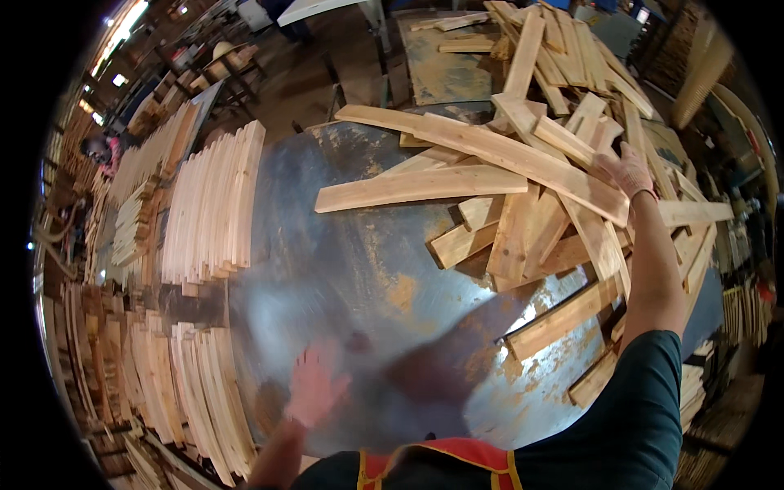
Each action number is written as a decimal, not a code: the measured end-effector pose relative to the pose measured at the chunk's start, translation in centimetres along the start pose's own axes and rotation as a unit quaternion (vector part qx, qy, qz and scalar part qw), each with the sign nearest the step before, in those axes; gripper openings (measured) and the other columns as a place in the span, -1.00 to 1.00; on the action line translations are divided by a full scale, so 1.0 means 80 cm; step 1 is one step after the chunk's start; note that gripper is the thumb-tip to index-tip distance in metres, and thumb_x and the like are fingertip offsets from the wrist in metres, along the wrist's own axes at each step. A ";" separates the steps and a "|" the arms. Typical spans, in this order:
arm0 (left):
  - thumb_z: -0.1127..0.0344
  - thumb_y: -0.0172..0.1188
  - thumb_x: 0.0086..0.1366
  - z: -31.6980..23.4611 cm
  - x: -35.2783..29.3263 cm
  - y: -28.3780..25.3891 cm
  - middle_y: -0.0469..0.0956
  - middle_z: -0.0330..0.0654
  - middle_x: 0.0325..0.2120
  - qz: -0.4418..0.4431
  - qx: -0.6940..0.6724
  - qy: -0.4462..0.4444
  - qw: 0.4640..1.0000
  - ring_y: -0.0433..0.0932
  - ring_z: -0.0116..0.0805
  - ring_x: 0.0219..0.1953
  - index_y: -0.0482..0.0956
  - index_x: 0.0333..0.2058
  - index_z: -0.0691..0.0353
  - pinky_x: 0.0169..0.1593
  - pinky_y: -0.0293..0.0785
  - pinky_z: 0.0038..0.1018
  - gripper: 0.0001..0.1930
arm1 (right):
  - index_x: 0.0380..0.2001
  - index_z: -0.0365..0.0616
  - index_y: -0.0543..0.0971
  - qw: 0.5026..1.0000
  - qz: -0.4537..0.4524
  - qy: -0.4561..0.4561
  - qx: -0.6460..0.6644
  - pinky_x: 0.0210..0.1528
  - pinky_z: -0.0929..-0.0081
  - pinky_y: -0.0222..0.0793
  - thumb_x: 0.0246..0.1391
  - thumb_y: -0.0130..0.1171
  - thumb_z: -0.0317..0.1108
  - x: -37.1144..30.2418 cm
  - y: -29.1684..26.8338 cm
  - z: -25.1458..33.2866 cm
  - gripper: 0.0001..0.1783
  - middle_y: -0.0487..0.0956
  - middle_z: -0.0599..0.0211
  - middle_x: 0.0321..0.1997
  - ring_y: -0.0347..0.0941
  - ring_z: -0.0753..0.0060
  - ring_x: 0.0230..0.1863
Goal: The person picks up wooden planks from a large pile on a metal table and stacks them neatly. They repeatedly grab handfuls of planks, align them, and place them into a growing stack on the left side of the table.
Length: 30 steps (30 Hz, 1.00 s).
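Observation:
My right hand (627,171), in what looks like a pale work glove, reaches into a jumbled heap of wooden boards. Its fingers close round the end of a short board (565,142), partly hidden by the hand. Just in front of it, a long, slightly curved board (523,162) slants across the top of the heap. Another curved board (420,188) lies to the left, over the metal tabletop (327,269). Low over the near left part of that tabletop is my left hand (317,385), blurred, fingers apart and holding nothing.
Left of the tabletop stand neat rows of boards (214,200), with more rows (208,392) nearer me. The heap continues at the far right (572,49). A loose board (563,318) lies at the near right. A person (102,153) is far off at the left.

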<state>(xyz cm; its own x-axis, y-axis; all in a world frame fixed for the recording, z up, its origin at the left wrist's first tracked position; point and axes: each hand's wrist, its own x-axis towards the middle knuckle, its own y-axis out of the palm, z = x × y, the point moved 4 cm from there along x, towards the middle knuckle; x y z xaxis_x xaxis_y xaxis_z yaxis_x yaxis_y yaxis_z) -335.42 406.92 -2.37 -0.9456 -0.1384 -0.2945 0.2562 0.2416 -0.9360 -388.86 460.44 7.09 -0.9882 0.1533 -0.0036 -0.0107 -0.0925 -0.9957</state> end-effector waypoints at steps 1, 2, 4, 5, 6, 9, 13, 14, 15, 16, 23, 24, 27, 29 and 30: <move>0.08 0.43 0.19 -0.007 0.044 -0.013 0.31 0.15 0.35 -0.048 -0.007 0.018 0.999 0.27 0.22 0.39 0.25 0.46 0.22 0.40 0.25 0.05 -0.08 | 0.54 -0.20 0.22 1.000 0.020 0.002 -0.010 0.49 0.12 0.25 0.12 0.22 0.41 0.020 0.011 -0.006 0.16 0.37 -0.14 0.51 0.32 -0.09 0.50; 0.08 0.49 0.13 -0.013 0.091 -0.021 0.24 0.15 0.39 -0.069 0.040 -0.014 0.997 0.21 0.21 0.43 0.20 0.47 0.26 0.42 0.22 0.04 0.00 | 0.55 -0.21 0.21 0.999 0.036 -0.002 -0.018 0.49 0.12 0.24 0.13 0.22 0.41 0.039 0.024 -0.011 0.17 0.37 -0.15 0.51 0.32 -0.08 0.51; 0.09 0.54 0.05 -0.021 0.193 -0.055 0.22 0.06 0.41 -0.167 0.047 0.035 0.984 0.19 0.16 0.44 0.19 0.47 0.26 0.43 0.21 0.00 0.06 | 0.56 -0.26 0.14 0.998 0.052 -0.030 0.014 0.50 0.16 0.23 0.12 0.20 0.46 0.075 0.053 -0.014 0.24 0.38 -0.20 0.50 0.32 -0.09 0.51; 0.10 0.57 0.00 -0.024 0.244 -0.068 0.25 0.01 0.38 -0.184 0.057 0.031 0.981 0.20 0.11 0.43 0.20 0.46 0.24 0.41 0.24 -0.04 0.08 | 0.57 -0.26 0.12 0.993 0.078 -0.059 0.071 0.50 0.15 0.23 0.11 0.19 0.48 0.089 0.070 -0.007 0.26 0.37 -0.20 0.50 0.32 -0.10 0.51; 0.09 0.57 -0.02 -0.029 0.291 -0.082 0.28 -0.01 0.36 -0.216 0.068 0.037 0.973 0.21 0.05 0.42 0.20 0.46 0.20 0.38 0.27 -0.08 0.09 | 0.57 -0.27 0.11 0.984 0.094 -0.082 0.129 0.50 0.15 0.23 0.10 0.19 0.50 0.100 0.083 0.003 0.28 0.37 -0.21 0.50 0.32 -0.11 0.51; 0.08 0.55 0.00 -0.038 0.412 -0.105 0.30 -0.06 0.35 -0.136 0.113 0.017 0.984 0.22 -0.02 0.42 0.19 0.47 0.14 0.36 0.29 -0.10 0.07 | 0.55 -0.16 0.17 0.983 0.089 -0.134 0.090 0.44 0.10 0.30 0.10 0.18 0.52 0.095 0.102 0.043 0.22 0.43 -0.21 0.44 0.38 -0.16 0.44; 0.13 0.52 0.02 -0.049 0.471 -0.090 0.44 -0.08 0.25 -0.048 0.124 -0.002 0.991 0.37 -0.07 0.34 0.22 0.47 0.11 0.31 0.31 -0.14 0.03 | 0.40 0.06 0.37 0.978 0.029 -0.205 -0.012 0.22 -0.01 0.44 0.03 0.28 0.41 -0.006 0.086 0.104 0.00 0.59 -0.10 0.19 0.54 -0.21 0.20; 0.08 0.50 0.02 -0.049 0.461 -0.082 0.53 -0.04 0.16 -0.068 0.126 0.003 0.990 0.46 -0.02 0.28 0.20 0.46 0.11 0.32 0.35 -0.12 0.04 | 0.37 0.06 0.39 0.973 0.030 -0.229 -0.003 0.18 -0.03 0.45 -0.01 0.32 0.37 -0.039 0.081 0.118 -0.02 0.61 -0.05 0.14 0.56 -0.20 0.15; 0.08 0.49 0.04 -0.046 0.443 -0.069 0.54 -0.02 0.12 -0.052 0.112 0.009 0.992 0.49 -0.01 0.24 0.20 0.46 0.12 0.29 0.37 -0.12 0.01 | 0.37 0.12 0.39 0.971 0.004 -0.237 -0.029 0.13 -0.03 0.45 -0.07 0.39 0.26 -0.076 0.078 0.130 -0.04 0.64 0.04 0.07 0.57 -0.15 0.10; 0.08 0.47 0.05 -0.042 0.411 -0.053 0.56 -0.01 0.09 -0.039 0.102 0.014 0.994 0.51 -0.01 0.20 0.21 0.45 0.13 0.27 0.38 -0.13 -0.01 | 0.36 0.16 0.40 0.967 0.033 -0.249 -0.040 0.12 -0.01 0.43 -0.11 0.44 0.21 -0.106 0.076 0.141 -0.05 0.65 0.10 0.03 0.57 -0.09 0.09; 0.04 0.33 0.19 0.029 0.030 0.037 0.63 0.00 -0.04 0.079 0.086 -0.095 0.989 0.61 -0.06 0.04 0.31 0.39 0.24 0.10 0.44 -0.12 -0.16 | 0.29 0.24 0.42 0.907 0.021 -0.412 -0.090 0.33 0.02 0.25 -0.27 0.53 -0.08 -0.374 0.118 0.198 -0.07 0.53 0.24 0.15 0.51 0.07 0.15; 0.03 0.34 0.18 0.040 -0.020 0.040 0.63 -0.01 -0.05 0.065 0.103 -0.100 0.988 0.61 -0.08 0.02 0.30 0.40 0.22 0.09 0.44 -0.13 -0.15 | 0.28 0.22 0.43 0.900 0.035 -0.428 -0.075 0.34 0.01 0.24 -0.26 0.51 -0.10 -0.412 0.130 0.209 -0.09 0.52 0.24 0.16 0.50 0.07 0.14; -0.02 0.35 0.17 0.067 -0.151 0.043 0.64 -0.05 -0.09 0.030 0.113 -0.123 0.985 0.61 -0.14 -0.02 0.29 0.42 0.16 0.07 0.43 -0.18 -0.12 | 0.26 0.19 0.45 0.885 0.057 -0.458 -0.062 0.35 -0.01 0.23 -0.23 0.48 -0.13 -0.491 0.156 0.232 -0.13 0.52 0.26 0.18 0.50 0.07 0.14; -0.05 0.37 0.15 0.087 -0.205 0.040 0.64 -0.07 -0.11 0.017 0.086 -0.143 0.986 0.60 -0.17 -0.04 0.30 0.43 0.10 0.06 0.41 -0.21 -0.10 | 0.28 0.16 0.44 0.876 0.062 -0.470 -0.089 0.38 0.00 0.22 -0.22 0.48 -0.11 -0.520 0.172 0.249 -0.11 0.50 0.30 0.21 0.48 0.09 0.17; -0.09 0.38 0.14 0.103 -0.226 0.040 0.64 -0.06 -0.07 0.035 0.087 -0.174 0.980 0.61 -0.15 0.00 0.29 0.44 0.07 0.09 0.43 -0.19 -0.08 | 0.31 0.16 0.42 0.878 0.071 -0.464 -0.094 0.42 0.05 0.21 -0.22 0.49 -0.09 -0.526 0.177 0.254 -0.08 0.49 0.32 0.24 0.47 0.10 0.22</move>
<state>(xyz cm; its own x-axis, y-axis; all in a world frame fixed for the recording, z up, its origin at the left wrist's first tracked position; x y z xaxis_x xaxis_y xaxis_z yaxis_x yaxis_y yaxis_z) -315.83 402.25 -1.60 -0.8061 -0.4548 -0.3787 0.3766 0.0995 -0.9210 -350.57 432.69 -4.94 -0.6773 -0.7225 -0.1390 0.0625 0.1318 -0.9893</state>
